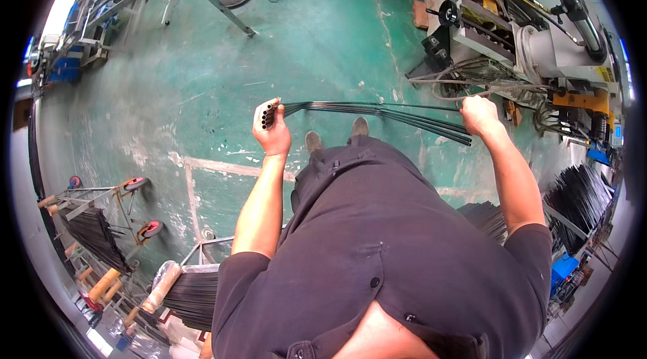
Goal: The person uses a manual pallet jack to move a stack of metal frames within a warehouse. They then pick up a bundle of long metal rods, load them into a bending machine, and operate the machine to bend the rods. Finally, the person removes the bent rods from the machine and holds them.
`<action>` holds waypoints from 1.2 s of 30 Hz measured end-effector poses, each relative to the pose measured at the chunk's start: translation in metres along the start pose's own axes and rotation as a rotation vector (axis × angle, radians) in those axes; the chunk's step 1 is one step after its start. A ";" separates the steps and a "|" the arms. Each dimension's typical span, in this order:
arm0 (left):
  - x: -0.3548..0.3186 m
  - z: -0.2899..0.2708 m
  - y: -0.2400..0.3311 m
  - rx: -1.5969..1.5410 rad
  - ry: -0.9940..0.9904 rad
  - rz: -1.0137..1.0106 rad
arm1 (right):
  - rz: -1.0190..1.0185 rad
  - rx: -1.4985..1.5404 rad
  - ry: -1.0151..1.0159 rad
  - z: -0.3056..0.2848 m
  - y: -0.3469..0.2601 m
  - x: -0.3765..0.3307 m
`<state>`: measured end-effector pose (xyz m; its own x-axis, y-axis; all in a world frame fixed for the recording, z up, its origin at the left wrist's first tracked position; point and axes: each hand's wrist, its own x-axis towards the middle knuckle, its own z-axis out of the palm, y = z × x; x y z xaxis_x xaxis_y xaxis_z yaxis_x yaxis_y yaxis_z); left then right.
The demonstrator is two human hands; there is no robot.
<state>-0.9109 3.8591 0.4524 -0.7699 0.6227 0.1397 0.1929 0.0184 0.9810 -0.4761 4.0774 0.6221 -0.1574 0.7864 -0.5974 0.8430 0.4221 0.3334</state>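
My left hand (276, 140) is closed round several thin black tubes (428, 126), their hollow ends showing beside my fingers. The bundle stretches to the right across the front of my body, with slight bends along it. At its right the loose ends fan downward, below and apart from my right hand (480, 116). That hand is closed on the end of one black tube (424, 106), which runs above the others. Where this tube meets the rest, toward the left hand, they overlap and I cannot separate them.
At the right stands a machine (499, 29) with hoses and a black handwheel. A metal frame (219, 2) is at the far left. Wheeled racks of black rods (94, 234) stand at the near left, with more rods (576, 204) at the near right.
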 end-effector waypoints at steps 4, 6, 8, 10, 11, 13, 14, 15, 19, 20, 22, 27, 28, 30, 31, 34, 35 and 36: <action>0.001 -0.001 0.002 0.005 -0.004 -0.009 | -0.025 0.146 0.044 0.014 -0.002 -0.003; 0.000 -0.001 0.000 -0.013 0.004 -0.008 | -0.048 0.181 0.073 0.016 -0.001 -0.006; 0.000 -0.002 -0.001 -0.015 0.004 -0.005 | -0.070 0.198 0.080 0.018 0.000 -0.008; 0.001 -0.004 0.000 -0.001 -0.003 0.001 | -0.092 0.199 0.063 0.023 0.002 -0.007; 0.001 -0.005 -0.001 -0.003 -0.004 -0.001 | -0.097 0.199 0.060 0.026 0.003 -0.006; 0.002 -0.005 -0.002 -0.008 -0.005 -0.007 | -0.108 0.199 0.053 0.033 0.005 -0.003; 0.003 -0.005 -0.002 0.001 -0.010 0.000 | -0.122 0.198 0.067 0.035 0.004 -0.003; 0.003 -0.005 -0.001 0.010 -0.015 0.007 | -0.135 0.197 0.082 0.037 0.003 -0.002; 0.002 -0.008 -0.003 0.004 -0.008 0.003 | -0.148 0.221 0.094 0.032 -0.004 -0.006; 0.002 -0.010 -0.003 0.027 -0.017 0.018 | -0.149 0.219 0.098 0.033 -0.004 -0.005; 0.003 -0.014 -0.004 0.073 -0.034 0.047 | -0.151 0.217 0.106 0.035 -0.005 -0.004; 0.004 -0.013 -0.002 0.102 -0.042 0.055 | -0.134 0.252 0.119 0.035 -0.007 -0.009; 0.005 -0.013 -0.002 0.108 -0.045 0.066 | -0.125 0.263 0.121 0.036 -0.008 -0.010; 0.006 -0.010 -0.003 0.117 -0.047 0.077 | -0.107 0.257 0.111 0.034 -0.007 -0.013; 0.008 -0.008 -0.004 0.120 -0.047 0.077 | -0.097 0.255 0.106 0.033 -0.005 -0.015; 0.012 -0.001 -0.008 0.082 -0.037 0.043 | -0.055 0.332 0.080 0.033 0.004 -0.016; 0.012 0.000 -0.010 0.065 -0.027 0.025 | -0.011 0.434 0.039 0.027 0.004 -0.020; 0.013 0.000 -0.010 0.061 -0.025 0.019 | 0.036 0.536 -0.004 0.016 0.001 -0.027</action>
<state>-0.9232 3.8669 0.4446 -0.7506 0.6426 0.1537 0.2445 0.0541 0.9681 -0.4625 4.0497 0.6270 -0.1227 0.7938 -0.5956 0.9924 0.1048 -0.0649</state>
